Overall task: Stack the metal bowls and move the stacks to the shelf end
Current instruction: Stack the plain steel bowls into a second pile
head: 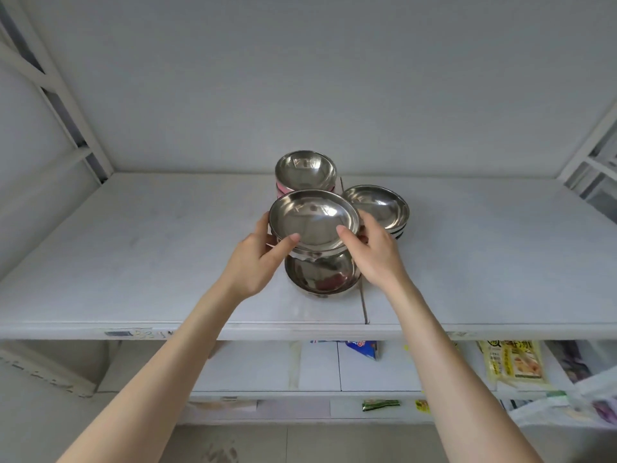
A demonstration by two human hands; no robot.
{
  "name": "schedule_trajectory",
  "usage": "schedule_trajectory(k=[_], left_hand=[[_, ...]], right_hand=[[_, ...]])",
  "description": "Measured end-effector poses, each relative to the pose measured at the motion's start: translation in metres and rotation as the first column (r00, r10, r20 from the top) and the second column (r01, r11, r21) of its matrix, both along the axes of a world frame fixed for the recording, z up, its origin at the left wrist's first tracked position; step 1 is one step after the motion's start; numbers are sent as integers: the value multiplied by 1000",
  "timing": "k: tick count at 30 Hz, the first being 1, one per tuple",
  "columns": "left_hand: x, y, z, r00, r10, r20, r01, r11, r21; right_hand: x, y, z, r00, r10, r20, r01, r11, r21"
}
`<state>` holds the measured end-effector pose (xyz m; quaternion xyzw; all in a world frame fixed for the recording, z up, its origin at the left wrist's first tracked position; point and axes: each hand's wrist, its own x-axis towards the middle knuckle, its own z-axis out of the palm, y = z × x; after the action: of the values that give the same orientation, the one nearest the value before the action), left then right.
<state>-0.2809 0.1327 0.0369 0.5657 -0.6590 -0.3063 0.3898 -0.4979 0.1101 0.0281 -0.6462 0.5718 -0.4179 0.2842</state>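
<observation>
Steel bowl point(314, 218) held by our left hand point(257, 259) and right hand point(374, 252) | directly above lower bowl point(322, 275) | next: lower straight down

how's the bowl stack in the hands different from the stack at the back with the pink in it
The held stack is gripped at its rim by the left hand and right hand, above another bowl; the back stack stands untouched on the shelf. The held stack looks all metal, while the back stack shows pink at its side. Both have a shiny metal bowl on top, open side up.
</observation>
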Motion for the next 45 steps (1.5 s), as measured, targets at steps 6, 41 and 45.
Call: schedule_trajectory(k=[6, 41, 45], left_hand=[[-61, -11, 1, 1000, -10, 13, 10, 1000, -12], [-148, -92, -14, 908, 164, 386, -200, 978, 55], [-147, -72, -18, 775, 256, 577, -279, 959, -50]], right_hand=[[-62, -18, 6, 1000, -10, -28, 9, 998, -56], [-132, -121, -30, 955, 104, -277, -87, 994, 70], [-134, -102, -27, 924, 52, -379, -40, 998, 39]])
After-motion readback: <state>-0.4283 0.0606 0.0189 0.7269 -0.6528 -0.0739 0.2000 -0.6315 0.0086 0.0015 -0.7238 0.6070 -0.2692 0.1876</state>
